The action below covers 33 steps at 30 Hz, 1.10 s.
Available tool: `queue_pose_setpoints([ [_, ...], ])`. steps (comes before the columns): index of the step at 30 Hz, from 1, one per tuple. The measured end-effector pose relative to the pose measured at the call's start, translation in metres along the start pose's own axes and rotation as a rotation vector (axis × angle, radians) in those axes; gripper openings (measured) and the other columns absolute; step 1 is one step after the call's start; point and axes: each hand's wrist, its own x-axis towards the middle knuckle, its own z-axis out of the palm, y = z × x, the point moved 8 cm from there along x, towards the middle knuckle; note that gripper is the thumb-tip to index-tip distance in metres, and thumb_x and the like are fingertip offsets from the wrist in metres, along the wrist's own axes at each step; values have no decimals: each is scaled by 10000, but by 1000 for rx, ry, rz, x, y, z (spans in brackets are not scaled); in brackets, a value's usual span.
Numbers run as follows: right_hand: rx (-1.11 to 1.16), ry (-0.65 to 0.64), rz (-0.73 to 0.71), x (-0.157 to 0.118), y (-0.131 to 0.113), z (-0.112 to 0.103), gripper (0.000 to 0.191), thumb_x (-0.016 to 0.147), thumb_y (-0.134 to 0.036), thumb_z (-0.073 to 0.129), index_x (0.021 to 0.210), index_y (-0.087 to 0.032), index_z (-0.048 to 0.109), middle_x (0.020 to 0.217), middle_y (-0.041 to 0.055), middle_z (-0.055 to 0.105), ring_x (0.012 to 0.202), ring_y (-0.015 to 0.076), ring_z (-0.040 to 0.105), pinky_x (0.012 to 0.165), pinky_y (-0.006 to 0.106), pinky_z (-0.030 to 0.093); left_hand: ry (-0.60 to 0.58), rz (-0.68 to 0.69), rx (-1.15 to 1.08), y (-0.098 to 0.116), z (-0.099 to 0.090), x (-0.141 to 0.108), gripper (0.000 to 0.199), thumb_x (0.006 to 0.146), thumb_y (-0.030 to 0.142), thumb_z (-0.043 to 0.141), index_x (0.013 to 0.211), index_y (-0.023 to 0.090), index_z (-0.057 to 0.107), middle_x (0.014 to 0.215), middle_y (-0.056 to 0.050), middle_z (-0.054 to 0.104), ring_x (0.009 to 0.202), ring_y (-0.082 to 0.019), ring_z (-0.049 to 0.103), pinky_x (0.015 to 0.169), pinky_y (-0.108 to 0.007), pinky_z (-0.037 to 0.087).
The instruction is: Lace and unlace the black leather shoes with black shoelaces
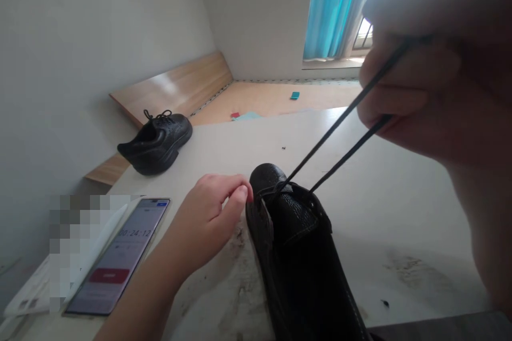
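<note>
A black leather shoe stands on the white table, toe pointing away from me, its opening facing me. Large and close on the right, my right hand is closed on a black shoelace. Two strands of it run taut from the eyelet area up to my fingers. My left hand rests against the left side of the shoe near the toe, thumb and index finger pressed together. What lies between those fingertips, if anything, is hidden.
A second black shoe with a tied bow stands at the table's far left. A phone showing a timer lies at the left. Dark smudges and small bits mark the white table. Beyond are a wooden board and a blue curtain.
</note>
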Motion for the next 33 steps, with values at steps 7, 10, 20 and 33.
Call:
queue_pose_setpoints([
  [7,363,-133,129,-15,4,38,422,980,-146,144,619,-155,362,451,-103,241,354,-12,234,387,177,137,-60,66,-195,10,22,3,314,967,204,355,1148,224,610,1126,-18,596,1116,-188,509,1001,-337,364],
  [10,399,-162,226,-15,17,51,529,985,-167,-14,652,-170,397,459,-87,206,345,2,237,408,197,124,-18,43,-219,9,22,5,270,975,227,362,1055,206,618,1075,-24,598,1089,-192,517,985,-341,379],
  [20,493,-290,342,-11,48,61,411,1048,-275,223,698,-194,424,483,-77,249,406,46,212,409,175,156,-165,42,-446,7,36,3,291,998,336,381,1140,291,631,1378,3,508,1342,-224,390,1161,-384,259],
  [33,128,-134,-26,4,40,39,394,1036,-232,333,645,-188,351,559,-33,303,515,92,257,477,240,214,-142,100,-575,21,29,-7,366,919,260,533,1281,273,581,1487,-31,439,1419,-255,327,1194,-414,243],
])
